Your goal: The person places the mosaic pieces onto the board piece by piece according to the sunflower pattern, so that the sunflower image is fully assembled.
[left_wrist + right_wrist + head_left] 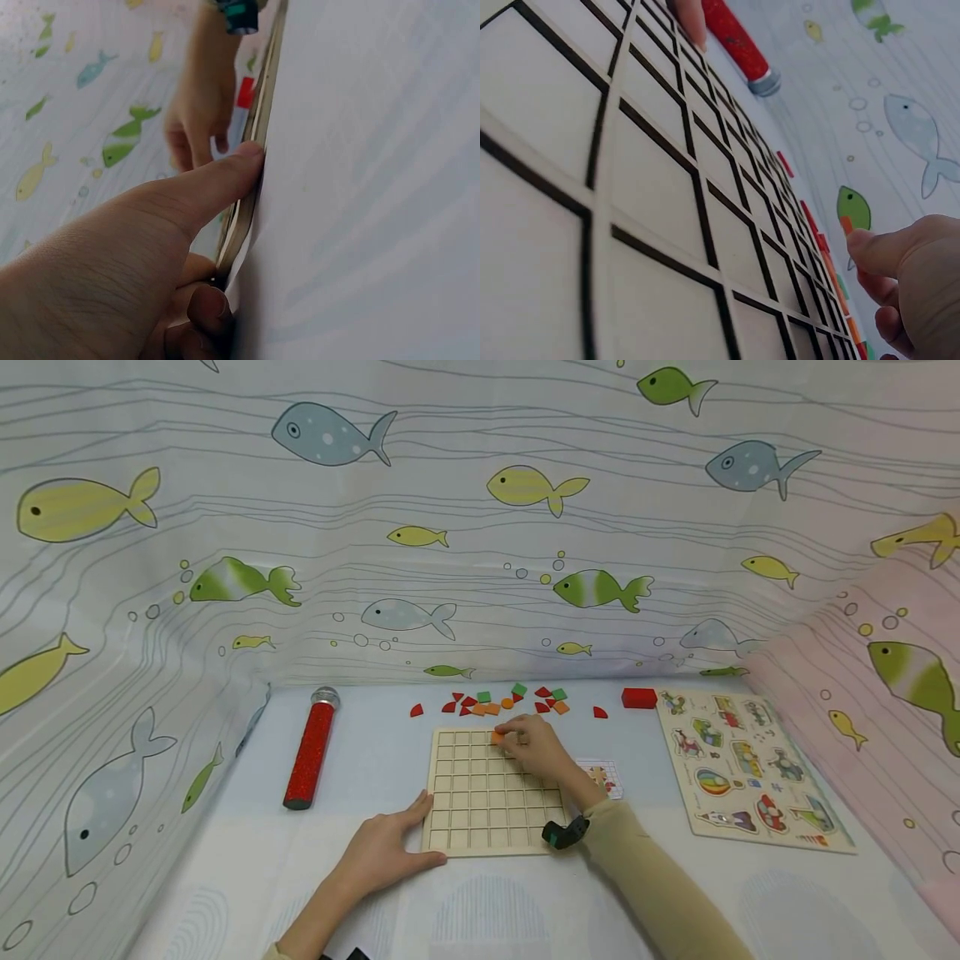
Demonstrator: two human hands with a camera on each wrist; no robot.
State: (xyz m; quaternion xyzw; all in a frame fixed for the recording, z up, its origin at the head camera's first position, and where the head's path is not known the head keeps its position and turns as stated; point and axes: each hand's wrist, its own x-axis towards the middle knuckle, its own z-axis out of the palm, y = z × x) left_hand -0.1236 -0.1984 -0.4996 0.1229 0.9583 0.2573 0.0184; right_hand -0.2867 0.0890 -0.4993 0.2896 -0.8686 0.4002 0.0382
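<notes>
— Where to look for the orange piece (497,737)?

— Over the far row of the wooden grid board (461,802), pinched in the grip of the right hand (529,748), thumb against finger; seemingly raised clear of the board, going by the right wrist view, so not yet seated

— And the left hand (390,843), clamped too?

— No: thumb and forefinger apart, laid along two edges at the near left corner. Handy for bracing, so press lightly and steadily, without tipping the board up off the surface (375,760)

— Best way to set the piece down, if meant for a square there?

— Probably by lining up with the square first, lowering flat, then letting go only after feeling an even fit all round. Avoid dropping from height; could well land askew

— Anything else to mind?

— Check the printed card (609,772), just beside the board on the right and partly hidden by the right forearm (579,781). Lift straight up afterwards, and avoid brushing the loose pieces (542,707) beyond the far edge
</notes>
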